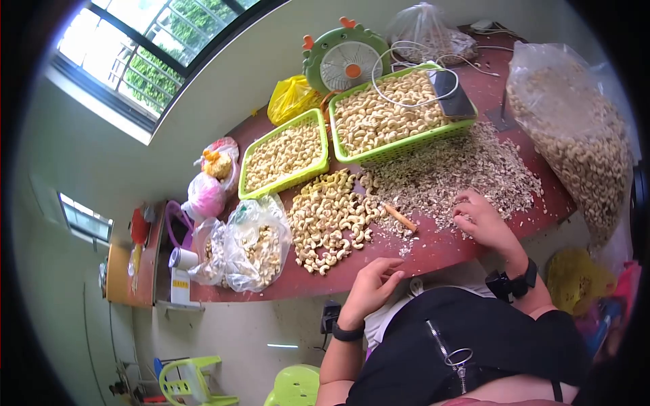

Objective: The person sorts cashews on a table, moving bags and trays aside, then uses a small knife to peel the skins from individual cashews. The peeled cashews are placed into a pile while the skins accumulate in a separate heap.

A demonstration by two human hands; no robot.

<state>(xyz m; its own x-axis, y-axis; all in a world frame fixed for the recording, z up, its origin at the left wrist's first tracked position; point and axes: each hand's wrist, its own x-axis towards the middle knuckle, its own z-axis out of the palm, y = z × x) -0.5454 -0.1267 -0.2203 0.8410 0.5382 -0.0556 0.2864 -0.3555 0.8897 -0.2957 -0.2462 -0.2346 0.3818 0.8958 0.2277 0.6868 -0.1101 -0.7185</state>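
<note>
My right hand (482, 218) rests at the near edge of a wide heap of cashew skins and crumbs (467, 162), its fingers loosely bent and apart with nothing visible in them. Close to the table's front edge is my left hand (371, 287), open, its fingers slightly curved and holding nothing. Between the two hands and a little farther in lies a wooden-handled tool (399, 218) on the edge of the skins. A pile of loose cashews (332, 220) spreads on the dark red table (433, 252) to the left of it.
Two green baskets of cashews, a larger one (406, 155) and a smaller one (283, 184), stand behind. A phone (452, 95) with a white cable lies on the larger. Nearby are a fan (347, 64), a large bag of cashews (575, 128) and plastic bags (254, 247).
</note>
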